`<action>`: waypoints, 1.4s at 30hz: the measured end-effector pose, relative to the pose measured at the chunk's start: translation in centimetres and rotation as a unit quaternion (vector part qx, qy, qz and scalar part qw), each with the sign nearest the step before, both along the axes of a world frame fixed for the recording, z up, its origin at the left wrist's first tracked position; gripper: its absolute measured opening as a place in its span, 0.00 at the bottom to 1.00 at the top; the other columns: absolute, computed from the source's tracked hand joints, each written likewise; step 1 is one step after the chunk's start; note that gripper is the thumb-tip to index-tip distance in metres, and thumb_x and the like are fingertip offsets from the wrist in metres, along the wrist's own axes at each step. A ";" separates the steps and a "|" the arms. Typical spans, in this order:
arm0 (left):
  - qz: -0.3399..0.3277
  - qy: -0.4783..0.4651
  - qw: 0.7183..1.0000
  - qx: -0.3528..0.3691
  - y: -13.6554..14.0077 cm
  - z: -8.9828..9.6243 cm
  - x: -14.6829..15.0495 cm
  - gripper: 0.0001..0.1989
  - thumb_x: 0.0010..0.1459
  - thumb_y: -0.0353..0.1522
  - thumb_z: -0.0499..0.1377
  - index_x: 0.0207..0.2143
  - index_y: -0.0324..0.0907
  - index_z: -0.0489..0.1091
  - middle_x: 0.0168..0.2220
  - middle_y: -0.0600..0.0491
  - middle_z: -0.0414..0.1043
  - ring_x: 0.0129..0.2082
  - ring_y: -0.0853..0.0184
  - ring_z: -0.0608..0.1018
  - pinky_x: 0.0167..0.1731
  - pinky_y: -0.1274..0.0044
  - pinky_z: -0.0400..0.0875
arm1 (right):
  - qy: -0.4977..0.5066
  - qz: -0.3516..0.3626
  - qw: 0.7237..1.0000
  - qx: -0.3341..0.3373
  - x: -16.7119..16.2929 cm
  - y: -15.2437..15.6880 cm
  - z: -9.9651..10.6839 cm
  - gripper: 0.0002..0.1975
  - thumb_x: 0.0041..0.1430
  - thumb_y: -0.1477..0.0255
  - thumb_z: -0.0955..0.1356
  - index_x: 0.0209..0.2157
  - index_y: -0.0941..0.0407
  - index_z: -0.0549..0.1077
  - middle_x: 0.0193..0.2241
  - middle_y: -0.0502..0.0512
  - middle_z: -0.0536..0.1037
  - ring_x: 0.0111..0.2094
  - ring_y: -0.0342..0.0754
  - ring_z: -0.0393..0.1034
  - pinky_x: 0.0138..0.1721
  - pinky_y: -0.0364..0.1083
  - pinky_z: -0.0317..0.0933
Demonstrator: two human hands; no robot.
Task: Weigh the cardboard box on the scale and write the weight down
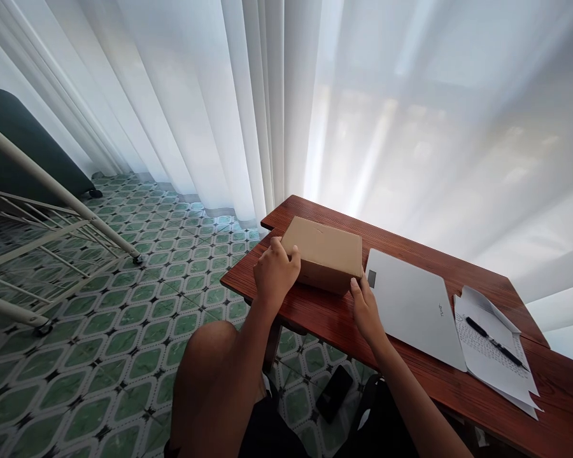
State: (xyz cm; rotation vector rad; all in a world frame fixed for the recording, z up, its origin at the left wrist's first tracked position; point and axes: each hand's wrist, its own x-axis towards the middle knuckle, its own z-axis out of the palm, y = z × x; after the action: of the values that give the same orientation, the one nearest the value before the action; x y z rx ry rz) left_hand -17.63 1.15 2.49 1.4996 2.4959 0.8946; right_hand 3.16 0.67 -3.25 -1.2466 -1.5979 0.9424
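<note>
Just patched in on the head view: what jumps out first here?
A closed cardboard box sits near the left end of the red-brown wooden table, with the left hand on its left end and the right hand at its right front corner. Right of it lies a shut silver laptop, then handwritten papers with a black pen on top. White curtains glow behind, over a green patterned tile floor.

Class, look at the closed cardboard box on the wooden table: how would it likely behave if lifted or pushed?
The cardboard box looks stiff with flat faces, so it probably slides rather than rolls. Low and wide, it seems unlikely to tip. The left hand and right hand touch its ends; its weight cannot be told.
</note>
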 end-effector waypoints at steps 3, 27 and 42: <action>0.002 0.007 1.000 -0.010 0.1 0.0 0.0 0.22 0.68 0.40 0.49 0.57 0.35 0.61 0.47 0.39 0.76 0.46 0.46 0.78 0.43 0.60 0.73 | 0.004 -0.001 1.000 0.005 -0.2 0.0 -0.1 0.33 0.70 0.51 0.57 0.70 0.52 0.56 0.70 0.56 0.56 0.72 0.56 0.46 0.71 0.60 0.43; -0.017 0.042 0.998 0.040 0.3 -1.1 -0.5 0.24 0.66 0.38 0.50 0.58 0.30 0.62 0.52 0.36 0.71 0.51 0.46 0.74 0.50 0.60 0.71 | -0.004 0.022 1.000 -0.020 1.0 0.5 0.1 0.37 0.67 0.51 0.61 0.70 0.54 0.56 0.68 0.60 0.60 0.67 0.58 0.57 0.69 0.61 0.50; -0.278 0.189 0.855 0.395 -2.5 0.7 6.8 0.14 0.61 0.27 0.56 0.51 0.38 0.67 0.43 0.43 0.70 0.44 0.56 0.71 0.46 0.65 0.67 | -0.092 -0.070 0.984 0.135 7.2 -4.3 -0.5 0.14 0.70 0.62 0.64 0.37 0.52 0.79 0.31 0.53 0.79 0.33 0.49 0.71 0.35 0.48 0.66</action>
State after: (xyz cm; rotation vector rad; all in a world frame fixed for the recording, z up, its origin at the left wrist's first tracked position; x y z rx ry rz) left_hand -10.83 -1.32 3.18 2.6679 1.6870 1.7275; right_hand 10.39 -3.64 -3.71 -1.2625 -1.6907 0.5144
